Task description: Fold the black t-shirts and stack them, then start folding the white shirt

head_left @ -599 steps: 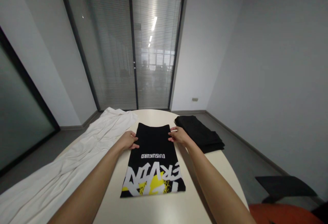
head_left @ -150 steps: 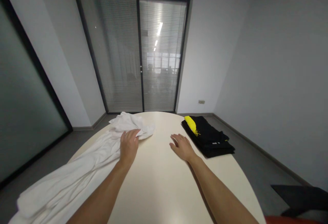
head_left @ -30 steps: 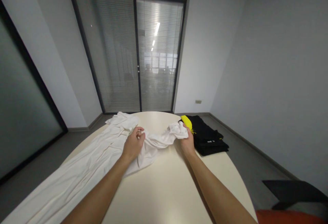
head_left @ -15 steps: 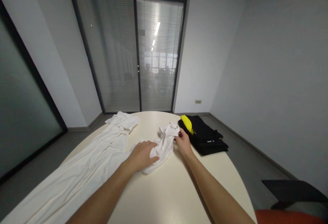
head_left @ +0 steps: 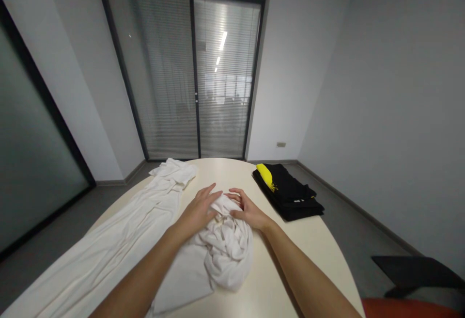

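"White cloth (head_left: 227,245): position?"

"Bunched in the middle of the table (head_left: 308,245), beside the long sheet (head_left: 109,245)."

"Hands?"

"Left hand (head_left: 198,211): flat on the bunch's far end, fingers spread, nothing grasped. Right hand (head_left: 247,210): touching the same end, fingers curled. Grip or mere contact, cannot tell."

"Else?"

"Black stack (head_left: 290,194), yellow patch on top, well right of both hands."

Bare table (head_left: 228,175) is left open beyond the grip and between the right hand (head_left: 249,211) and the folded black clothes (head_left: 290,194). Left of the left hand (head_left: 198,211), passage is taken up by spread white cloth (head_left: 119,240).
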Demonstrator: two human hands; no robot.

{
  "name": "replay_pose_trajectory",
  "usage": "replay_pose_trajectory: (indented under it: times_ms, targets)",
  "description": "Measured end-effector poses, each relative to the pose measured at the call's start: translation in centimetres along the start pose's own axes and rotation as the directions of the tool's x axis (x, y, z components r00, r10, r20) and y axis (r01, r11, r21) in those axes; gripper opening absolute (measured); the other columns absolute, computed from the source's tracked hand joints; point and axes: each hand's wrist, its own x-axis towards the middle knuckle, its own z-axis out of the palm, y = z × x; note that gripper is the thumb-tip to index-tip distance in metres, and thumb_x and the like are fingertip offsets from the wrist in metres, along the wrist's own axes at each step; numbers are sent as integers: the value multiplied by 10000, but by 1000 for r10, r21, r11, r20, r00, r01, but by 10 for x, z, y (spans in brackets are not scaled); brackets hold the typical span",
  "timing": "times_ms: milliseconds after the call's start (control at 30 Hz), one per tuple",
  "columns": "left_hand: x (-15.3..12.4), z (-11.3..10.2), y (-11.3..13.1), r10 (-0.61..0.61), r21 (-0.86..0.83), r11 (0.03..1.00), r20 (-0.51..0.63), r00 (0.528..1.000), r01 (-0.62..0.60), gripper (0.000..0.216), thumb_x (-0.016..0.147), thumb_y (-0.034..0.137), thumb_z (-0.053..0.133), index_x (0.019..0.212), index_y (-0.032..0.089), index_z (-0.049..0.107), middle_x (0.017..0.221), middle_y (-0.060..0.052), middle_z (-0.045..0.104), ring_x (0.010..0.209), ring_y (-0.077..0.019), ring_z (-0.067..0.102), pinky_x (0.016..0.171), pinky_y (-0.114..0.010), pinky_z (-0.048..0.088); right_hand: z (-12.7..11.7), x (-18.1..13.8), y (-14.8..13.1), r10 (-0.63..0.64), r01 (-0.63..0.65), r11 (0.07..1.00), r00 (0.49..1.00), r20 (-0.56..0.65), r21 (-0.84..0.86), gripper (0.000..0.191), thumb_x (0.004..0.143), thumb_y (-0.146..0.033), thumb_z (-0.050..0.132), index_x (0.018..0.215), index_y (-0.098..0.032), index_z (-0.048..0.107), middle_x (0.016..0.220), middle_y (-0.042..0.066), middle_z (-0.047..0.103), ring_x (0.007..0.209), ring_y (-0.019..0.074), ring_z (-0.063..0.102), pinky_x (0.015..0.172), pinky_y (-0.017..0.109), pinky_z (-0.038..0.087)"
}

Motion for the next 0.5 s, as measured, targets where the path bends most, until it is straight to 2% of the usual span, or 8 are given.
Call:
replay_pose_trajectory:
  times_ms: [33, 100, 167, 233, 300, 333, 400, 500]
  targets:
    - [-1, 2, -3, -2, 26, 1000, 27, 1000, 1, 564, 797, 134, 622, 1348, 247, 579, 1529, -71, 453, 1431, -265, 351, 1171, -408, 298, 1, 0, 0, 2, -2, 1000, 1000, 6, 10, 686, 723, -269, 802, 1291, -293, 418, 1365, 104, 533, 1172, 215, 589, 1037, 449, 436]
    - [-2, 3, -6, -41, 46, 998, 84, 996, 37, 443, 826, 138, 588, 1256, 232, 636, 1366, -76, 613, 1319, -250, 499, 1108, -362, 373, 2, 1, -2, -17, 16, 999, 1000, -11, -47, 585, 742, -280, 780, 1238, -279, 470, 1322, 93, 567, 1129, 211, 603, 997, 428, 461]
    - [-1, 1, -6, -113, 48, 993, 110, 987, 108, 315, 840, 141, 560, 1121, 221, 681, 1166, -71, 713, 1114, -227, 637, 974, -306, 453, 4, 1, -5, -94, 75, 973, 993, -78, -220, 437, 777, -292, 741, 1166, -257, 544, 1308, 90, 566, 1122, 213, 593, 965, 408, 470]
    - [0, -3, -5, -206, 58, 978, 81, 975, 202, 230, 832, 145, 557, 1010, 211, 687, 1038, -65, 743, 972, -214, 679, 862, -276, 472, 8, 1, -13, -230, 148, 881, 964, -134, -449, 269, 816, -286, 692, 1072, -238, 626, 1234, 82, 584, 1094, 211, 584, 938, 385, 467]
    - [0, -9, -6, -302, 85, 950, 5, 953, 301, 189, 821, 150, 562, 960, 206, 676, 989, -63, 748, 940, -216, 682, 816, -267, 461, 14, -1, -26, -345, 202, 758, 931, -120, -620, 142, 854, -279, 644, 980, -227, 685, 1071, 68, 617, 1001, 196, 591, 888, 348, 467]
    - [1, -12, -8, -350, 105, 930, -28, 936, 351, 184, 817, 151, 562, 953, 208, 671, 986, -63, 748, 941, -219, 681, 805, -266, 455, 19, -3, -33, -364, 222, 710, 928, -79, -668, 130, 869, -290, 632, 959, -226, 702, 979, 56, 623, 930, 185, 596, 853, 328, 469]
    - [0, -17, -13, -430, 144, 888, -70, 900, 436, 177, 821, 173, 560, 957, 212, 665, 996, -71, 745, 957, -234, 679, 800, -275, 449, 29, -7, -46, -310, 255, 655, 949, 55, -712, 185, 859, -355, 666, 987, -231, 715, 888, 38, 633, 828, 172, 595, 797, 301, 472]
    - [-1, -23, -22, -500, 177, 844, -83, 862, 507, 179, 828, 206, 557, 976, 212, 658, 1017, -97, 739, 981, -263, 677, 814, -303, 450, 43, -11, -57, -148, 321, 605, 945, 293, -729, 447, 730, -439, 794, 1128, -255, 702, 1016, 50, 681, 941, 211, 620, 888, 317, 468]
